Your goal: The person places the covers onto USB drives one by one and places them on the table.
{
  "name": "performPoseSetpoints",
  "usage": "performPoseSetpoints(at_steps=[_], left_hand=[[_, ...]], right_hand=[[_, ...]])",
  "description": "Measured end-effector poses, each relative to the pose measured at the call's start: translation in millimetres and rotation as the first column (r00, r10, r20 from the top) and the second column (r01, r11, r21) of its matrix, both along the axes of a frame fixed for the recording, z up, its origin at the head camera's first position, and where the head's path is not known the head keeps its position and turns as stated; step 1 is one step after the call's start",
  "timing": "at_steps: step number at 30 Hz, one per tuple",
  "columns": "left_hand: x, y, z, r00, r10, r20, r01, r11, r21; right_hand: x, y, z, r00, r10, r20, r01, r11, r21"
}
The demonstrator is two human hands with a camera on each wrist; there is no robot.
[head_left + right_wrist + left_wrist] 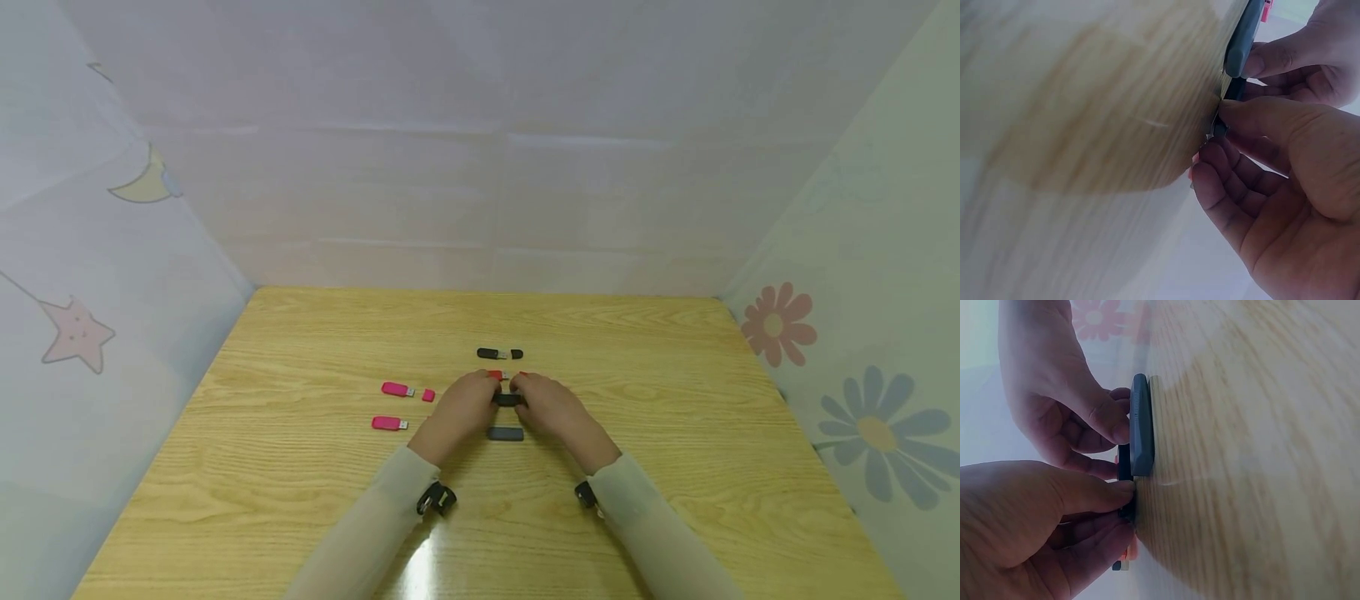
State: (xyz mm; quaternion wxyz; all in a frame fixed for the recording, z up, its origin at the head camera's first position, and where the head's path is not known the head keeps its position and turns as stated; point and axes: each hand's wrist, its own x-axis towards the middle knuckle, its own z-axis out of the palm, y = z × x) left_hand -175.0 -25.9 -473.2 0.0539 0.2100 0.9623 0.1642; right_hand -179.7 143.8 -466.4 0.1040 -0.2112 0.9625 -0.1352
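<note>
With my left hand [465, 404] I pinch one end of the dark stick [507, 400], and with my right hand [551, 406] I pinch its other end, close to the surface [645, 367]. The grey stick [506, 434] lies near it, on the side toward me. Beyond my fingers there is a red stick [495, 376], then a black USB stick [487, 353] with its cap [517, 354] apart

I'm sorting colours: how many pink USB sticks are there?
2: a farther pink stick and a nearer pink stick, both left of the left hand. Others may be hidden.
</note>
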Motion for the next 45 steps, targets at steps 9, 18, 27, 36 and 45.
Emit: performPoseSetpoints(at_steps=[9, 18, 27, 36, 45], left_hand=[[2.7, -2, 4.7, 1.0, 0.007, -0.002, -0.007, 1.0, 0.001], [-0.5, -9, 14.5, 0.999, 0.037, -0.039, -0.038, 0.999, -0.025], [-10.9, -16, 14.6, 0.995, 0.06, -0.076, -0.061, 0.998, -0.015], [-22.2, -12, 12.4, 0.998, 0.051, -0.037, -0.053, 0.997, -0.06], [-27.5, -12, 8.7, 0.999, 0.033, -0.032, -0.035, 0.996, -0.083]], right_hand=[[3.0, 10, 9.3, 1.0, -0.027, -0.001, 0.027, 1.0, 0.001], [-0.8, 17, 16.7, 0.999, -0.046, -0.024, 0.046, 0.999, 0.007], [-6.3, 17, 19.2, 0.998, -0.06, -0.036, 0.061, 0.998, 0.014], [-15.7, 13, 14.2, 0.998, -0.063, -0.031, 0.064, 0.998, 0.026], [-23.2, 9, 9.7, 0.997, -0.073, -0.01, 0.073, 0.996, 0.051]])
